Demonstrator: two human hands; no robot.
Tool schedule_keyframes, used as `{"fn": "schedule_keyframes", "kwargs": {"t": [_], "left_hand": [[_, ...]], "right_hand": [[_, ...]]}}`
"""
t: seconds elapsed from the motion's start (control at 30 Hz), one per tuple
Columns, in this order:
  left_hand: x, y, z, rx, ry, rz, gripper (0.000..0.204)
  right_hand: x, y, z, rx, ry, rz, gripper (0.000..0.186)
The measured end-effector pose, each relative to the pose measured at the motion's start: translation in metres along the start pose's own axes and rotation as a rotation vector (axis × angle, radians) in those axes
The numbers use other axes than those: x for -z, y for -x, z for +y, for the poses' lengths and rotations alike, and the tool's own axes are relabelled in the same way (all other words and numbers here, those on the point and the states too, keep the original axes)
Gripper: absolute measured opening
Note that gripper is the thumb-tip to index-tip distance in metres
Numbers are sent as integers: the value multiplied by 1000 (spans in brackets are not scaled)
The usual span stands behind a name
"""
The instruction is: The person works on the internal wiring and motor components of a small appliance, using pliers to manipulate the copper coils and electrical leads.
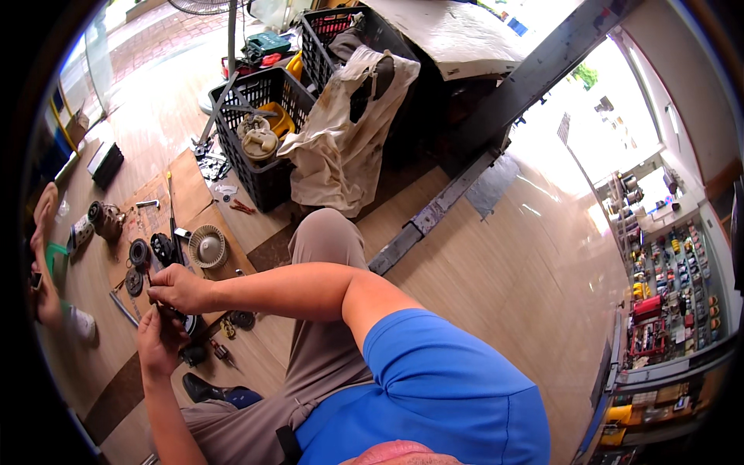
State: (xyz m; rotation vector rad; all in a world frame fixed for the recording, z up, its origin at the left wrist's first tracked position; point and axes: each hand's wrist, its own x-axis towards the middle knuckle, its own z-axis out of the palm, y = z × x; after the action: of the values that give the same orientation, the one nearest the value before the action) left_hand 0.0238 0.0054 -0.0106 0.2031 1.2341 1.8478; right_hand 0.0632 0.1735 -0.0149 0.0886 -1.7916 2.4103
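I look down from the head camera and see my two hands meet over a small dark part [172, 314], low and just to the left of the round tan fan piece [208, 246] that lies on the cardboard sheet [194, 182]. My right hand [177, 287] comes across from the right and its fingers are bent tight, pinching the top of the part. My left hand [159, 341] sits under it, just below the fan piece and a bit left, with the fingers curled up around the bottom of the part. The part is mostly hidden by my fingers, so I can only guess it is a small metal or hard plastic bit from a motor. I think it will feel stiff and hard, a bit heavy for how little it is, and maybe greasy and slippery. It looks best to hold it by its round outer side with one hand and work on the top with the other. More dark round parts [139, 254] lie just left of the fan piece, and a short motor body [105, 219] lies further left. A black crate [262, 128] stands above the fan piece, with a dirty pale cloth [341, 132] hanging beside it on the right. Another person's bare foot [45, 213] shows far to the left of the fan piece.
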Motion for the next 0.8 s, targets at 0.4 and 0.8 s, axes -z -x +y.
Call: {"fn": "schedule_keyframes", "kwargs": {"t": [0.4, 0.8], "left_hand": [[10, -7, -6, -255, -591, 205, 25], [-2, -7, 3, -481, -1120, 147, 26]], "right_hand": [[-9, 4, 6, 16, 167, 152, 28], [-3, 4, 3, -35, 277, 152, 22]]}}
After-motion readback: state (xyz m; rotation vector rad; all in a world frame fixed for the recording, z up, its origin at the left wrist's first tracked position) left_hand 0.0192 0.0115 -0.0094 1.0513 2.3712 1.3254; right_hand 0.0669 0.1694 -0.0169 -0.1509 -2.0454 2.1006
